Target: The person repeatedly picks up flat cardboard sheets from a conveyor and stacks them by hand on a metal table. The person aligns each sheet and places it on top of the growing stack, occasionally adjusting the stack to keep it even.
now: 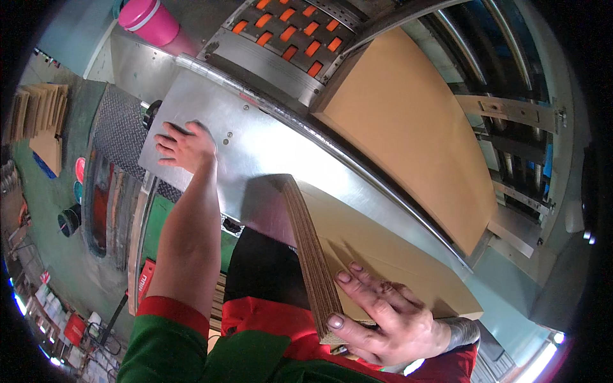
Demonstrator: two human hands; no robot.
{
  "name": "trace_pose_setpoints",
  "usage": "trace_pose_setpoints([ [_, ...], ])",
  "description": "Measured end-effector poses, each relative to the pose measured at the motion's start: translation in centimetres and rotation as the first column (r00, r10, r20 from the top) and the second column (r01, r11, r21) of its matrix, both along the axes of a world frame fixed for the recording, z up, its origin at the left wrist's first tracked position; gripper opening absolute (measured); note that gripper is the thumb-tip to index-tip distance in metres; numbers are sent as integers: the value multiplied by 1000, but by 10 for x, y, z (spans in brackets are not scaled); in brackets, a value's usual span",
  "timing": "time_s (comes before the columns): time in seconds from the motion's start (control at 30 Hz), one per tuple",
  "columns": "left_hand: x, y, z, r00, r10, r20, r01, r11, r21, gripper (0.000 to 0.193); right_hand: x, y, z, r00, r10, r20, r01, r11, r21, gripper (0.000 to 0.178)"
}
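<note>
My left hand (184, 147) rests with fingers spread on the bare metal table (268, 134), near its left end. Against my body at the right, my right hand (389, 313) grips a stack of cardboard sheets (383, 246). Its thumb presses the layered near edge and its fingers lie across the top sheet. The stack leans partly on the table, its corrugated edge facing left. Beyond the table's raised metal rail, another cardboard stack (408, 140) lies in the machine.
Orange rollers (287, 33) line the machine's feed bed at the top. A pink container (150, 20) stands at the upper left. A black knob (151, 115) juts from the table's left end. More cardboard (38, 115) is piled on the far-left floor. Metal bars (511, 45) cross the upper right.
</note>
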State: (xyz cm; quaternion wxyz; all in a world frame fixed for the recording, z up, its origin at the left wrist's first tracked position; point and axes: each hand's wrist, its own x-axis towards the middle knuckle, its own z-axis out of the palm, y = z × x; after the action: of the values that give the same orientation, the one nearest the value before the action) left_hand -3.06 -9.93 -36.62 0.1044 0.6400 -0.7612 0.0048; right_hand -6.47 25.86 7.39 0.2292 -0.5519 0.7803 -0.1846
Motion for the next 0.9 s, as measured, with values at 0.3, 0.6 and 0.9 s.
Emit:
trace_pose_setpoints([
  [0.3, -2, 3, 4, 1000, -6, -12, 7, 999, 38, 77, 2, 1, 0, 988, 6, -154, 3, 998, 62, 56],
  [0.6, -2, 2, 4, 1000, -5, 3, 5, 999, 43, 77, 1, 1, 0, 995, 0, -97, 6, 998, 59, 57],
  [0.9, -2, 2, 4, 1000, 2, -4, -2, 999, 48, 76, 0, 1, 0, 993, 10, -119, -3, 998, 58, 57],
])
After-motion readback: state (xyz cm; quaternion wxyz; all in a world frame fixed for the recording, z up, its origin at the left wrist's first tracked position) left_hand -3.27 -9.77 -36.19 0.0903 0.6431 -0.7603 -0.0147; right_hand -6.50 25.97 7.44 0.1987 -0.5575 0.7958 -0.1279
